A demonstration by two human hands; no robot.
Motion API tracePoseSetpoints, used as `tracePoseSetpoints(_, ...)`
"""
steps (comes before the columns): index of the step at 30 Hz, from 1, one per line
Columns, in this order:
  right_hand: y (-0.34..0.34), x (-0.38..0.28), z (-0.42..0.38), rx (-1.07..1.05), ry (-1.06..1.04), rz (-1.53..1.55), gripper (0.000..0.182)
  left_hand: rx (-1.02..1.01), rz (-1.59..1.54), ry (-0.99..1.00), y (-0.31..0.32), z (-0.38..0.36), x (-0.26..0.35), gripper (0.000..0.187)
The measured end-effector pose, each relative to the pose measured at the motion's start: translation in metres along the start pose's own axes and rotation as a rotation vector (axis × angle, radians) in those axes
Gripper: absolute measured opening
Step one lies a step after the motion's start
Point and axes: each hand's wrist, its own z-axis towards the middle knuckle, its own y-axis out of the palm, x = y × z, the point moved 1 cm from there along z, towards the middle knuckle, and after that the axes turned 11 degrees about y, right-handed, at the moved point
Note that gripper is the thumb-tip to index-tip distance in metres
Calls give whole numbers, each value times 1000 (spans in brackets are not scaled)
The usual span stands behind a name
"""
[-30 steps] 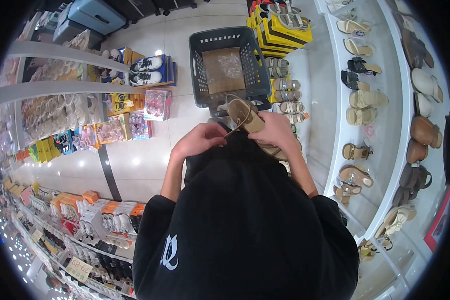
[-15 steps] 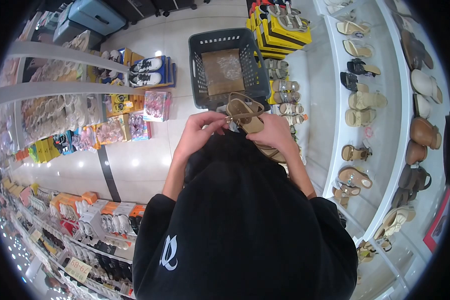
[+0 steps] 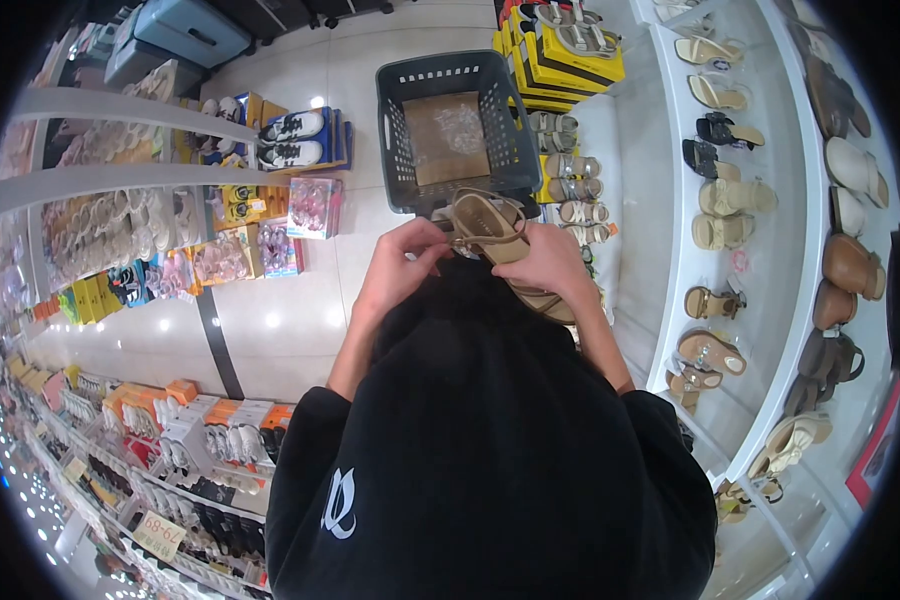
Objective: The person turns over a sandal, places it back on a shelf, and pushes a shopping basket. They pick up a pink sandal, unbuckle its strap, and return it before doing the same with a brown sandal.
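A tan sandal (image 3: 482, 222) with thin straps is held in front of my chest, its heel end pointing away from me. My right hand (image 3: 548, 262) grips its side, thumb over the insole. With fingers pinched together, my left hand (image 3: 407, 262) holds the sandal's strap near a small buckle. Below my right hand, part of another tan sandal (image 3: 544, 300) shows; the palm and forearm hide how it is held. Just beyond the hands stands a dark grey plastic basket (image 3: 392, 150) with a brown sheet and clear plastic in its bottom.
White shelves (image 3: 670, 300) with rows of sandals run along the right. Yellow shoe boxes (image 3: 560, 75) are stacked right of the basket. To the left, racks hold children's shoes, and sneakers (image 3: 292, 140) sit on blue boxes. More shoe racks (image 3: 190, 450) stand lower left.
The sandal has tilted a little, showing more insole, and its strap has shifted to the right side. My left fingers stay at the buckle with a slight shift.
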Motion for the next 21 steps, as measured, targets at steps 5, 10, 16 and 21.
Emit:
tracePoseSetpoints(5, 1, 4, 3, -59, -42, 74, 66, 10, -56, 5, 0, 1, 8, 13)
tracePoseSetpoints(10, 4, 3, 5, -90, -117, 187, 63, -39, -96, 19, -3, 2, 6, 22)
tracePoseSetpoints(16, -1, -2, 4, -141, -96, 180, 63, -51, -74, 40, -2, 1, 11, 23)
tracePoseSetpoints(21, -6, -6, 2, -124, -78, 160, 57, -45, -117, -18, -3, 2, 7, 19)
